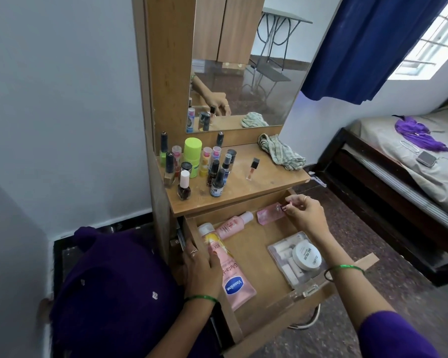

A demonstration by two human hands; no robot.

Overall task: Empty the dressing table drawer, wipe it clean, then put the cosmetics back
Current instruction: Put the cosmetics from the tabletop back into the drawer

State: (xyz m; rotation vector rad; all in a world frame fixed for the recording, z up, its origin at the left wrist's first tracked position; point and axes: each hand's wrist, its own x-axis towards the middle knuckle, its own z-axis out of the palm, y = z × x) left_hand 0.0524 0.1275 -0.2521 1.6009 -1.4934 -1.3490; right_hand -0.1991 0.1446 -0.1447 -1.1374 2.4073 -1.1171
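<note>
The wooden drawer (259,244) of the dressing table stands pulled open. Inside lie a pink Vaseline tube (234,280), a pink bottle with a white cap (233,224), a white-capped spray can (210,235), a clear box (287,264) with a white round nail polish remover tub (307,255) on it, and a pink clear pouch (269,214) at the back. My right hand (304,215) pinches the right end of that pouch. My left hand (198,270) rests on the drawer's left wall beside the Vaseline tube.
On the tabletop (259,177) stand several nail polish bottles and small cosmetics, a green-capped bottle (192,156), a lone lip gloss (252,167) and a crumpled checked cloth (282,152). A mirror (243,73) rises behind. A bed (404,164) stands to the right.
</note>
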